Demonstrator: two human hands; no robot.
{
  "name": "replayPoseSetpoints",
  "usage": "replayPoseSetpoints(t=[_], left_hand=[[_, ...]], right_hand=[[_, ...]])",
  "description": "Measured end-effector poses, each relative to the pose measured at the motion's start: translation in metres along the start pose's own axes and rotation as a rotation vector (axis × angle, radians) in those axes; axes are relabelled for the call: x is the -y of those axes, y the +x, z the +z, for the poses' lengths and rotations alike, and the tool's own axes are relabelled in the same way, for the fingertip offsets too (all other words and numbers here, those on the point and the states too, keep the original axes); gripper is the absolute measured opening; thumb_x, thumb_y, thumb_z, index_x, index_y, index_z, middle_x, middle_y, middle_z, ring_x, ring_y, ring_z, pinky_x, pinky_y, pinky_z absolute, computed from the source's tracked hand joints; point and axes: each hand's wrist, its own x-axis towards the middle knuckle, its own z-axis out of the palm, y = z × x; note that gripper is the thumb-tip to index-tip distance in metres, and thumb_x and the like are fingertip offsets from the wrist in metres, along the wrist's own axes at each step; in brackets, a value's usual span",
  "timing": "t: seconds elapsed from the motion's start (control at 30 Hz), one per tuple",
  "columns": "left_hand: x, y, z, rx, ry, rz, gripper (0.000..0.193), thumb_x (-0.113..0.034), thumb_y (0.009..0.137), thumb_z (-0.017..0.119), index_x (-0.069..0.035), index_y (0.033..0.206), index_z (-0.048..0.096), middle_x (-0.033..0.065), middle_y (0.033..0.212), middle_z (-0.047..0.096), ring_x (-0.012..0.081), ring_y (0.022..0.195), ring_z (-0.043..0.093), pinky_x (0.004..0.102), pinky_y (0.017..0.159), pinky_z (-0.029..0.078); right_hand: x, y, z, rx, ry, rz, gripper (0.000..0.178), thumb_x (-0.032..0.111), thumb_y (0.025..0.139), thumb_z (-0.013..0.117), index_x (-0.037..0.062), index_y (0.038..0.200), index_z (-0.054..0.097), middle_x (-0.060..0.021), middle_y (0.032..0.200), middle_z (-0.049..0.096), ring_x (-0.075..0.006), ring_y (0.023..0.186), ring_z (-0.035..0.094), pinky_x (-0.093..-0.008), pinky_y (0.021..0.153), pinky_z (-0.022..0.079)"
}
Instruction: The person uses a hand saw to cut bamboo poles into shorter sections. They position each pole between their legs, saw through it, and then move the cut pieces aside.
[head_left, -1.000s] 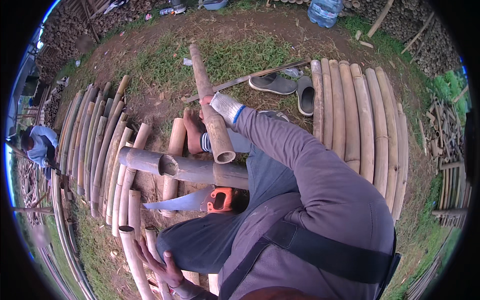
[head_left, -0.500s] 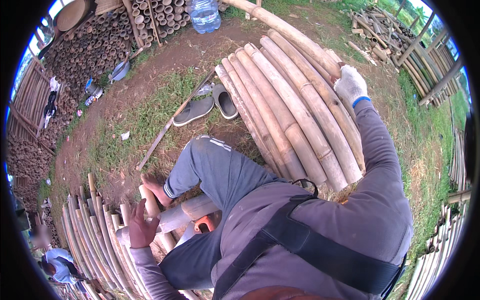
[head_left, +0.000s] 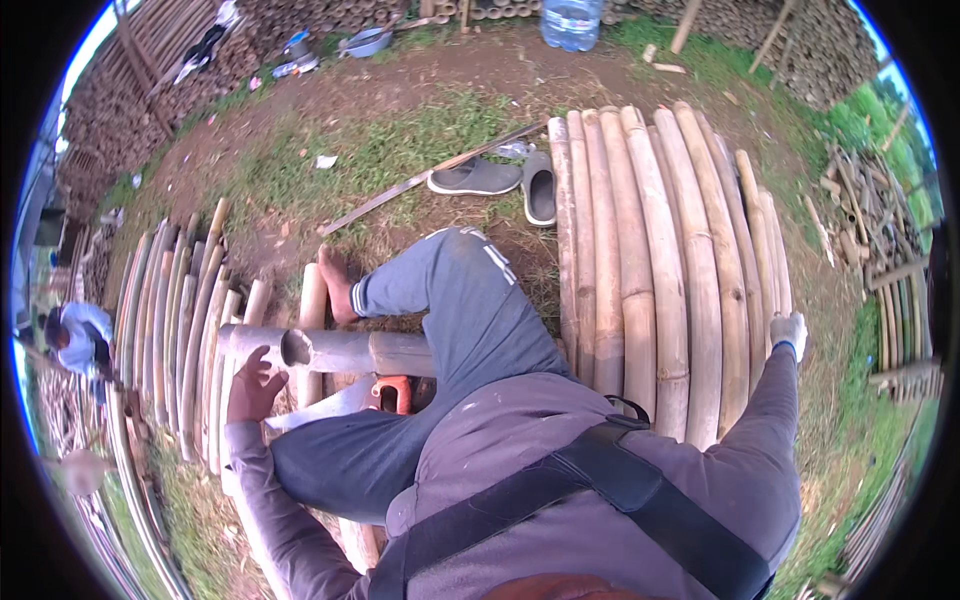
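My right hand, in a white glove, is closed at the near end of a bamboo pole on the right side of a row of cut poles. My bare left hand is held open with fingers spread, beside a thick greyish bamboo length that lies crosswise over paler bamboo. A handsaw with an orange handle rests by my bent leg, its blade pointing left. Part of the saw is hidden under my thigh.
Grey clogs and a long flat strip lie on the grass ahead. Many bamboo poles are laid out at left, where another person is bent over. A big water bottle and bamboo stacks stand at the back.
The pole in my right hand has come down from its raised slant to the right side of the row. My view has turned right; my left hand stays open near the greyish bamboo.
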Motion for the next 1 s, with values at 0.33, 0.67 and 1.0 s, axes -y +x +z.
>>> replayPoseSetpoints(t=[0.33,0.67,1.0], left_hand=[[0.027,-0.101,0.05,-0.647,-0.717,-0.385,0.062,-0.04,0.094,0.078,-0.002,0.141,0.063,0.0203,0.122,0.075,0.0287,0.112,0.073,0.0403,0.098,0.056],[0.02,-0.238,0.299,-0.935,-0.837,-0.875,0.043,-0.035,0.092,0.08,-0.003,0.12,0.073,0.0122,0.099,0.08,0.0262,0.092,0.076,0.0379,0.084,0.059],[0.147,-0.251,0.219,-0.754,-0.074,-1.09,0.046,-0.026,0.092,0.073,-0.011,0.134,0.063,0.0165,0.127,0.068,0.0367,0.119,0.065,0.0481,0.102,0.053]], right_hand=[[0.242,-0.07,-0.005,-0.168,-0.15,-0.729,0.05,0.042,0.093,0.073,0.0105,0.132,0.068,-0.0234,0.117,0.075,-0.0318,0.101,0.075,-0.044,0.09,0.061],[0.479,-0.4,0.051,0.319,0.139,-2.029,0.036,0.027,0.103,0.069,-0.0014,0.125,0.071,-0.0256,0.119,0.073,-0.0427,0.109,0.068,-0.0488,0.096,0.051],[0.519,-0.481,0.102,0.391,-0.203,-1.981,0.041,0.03,0.102,0.069,-0.0041,0.124,0.071,-0.0284,0.114,0.074,-0.0452,0.109,0.069,-0.0499,0.093,0.052]])
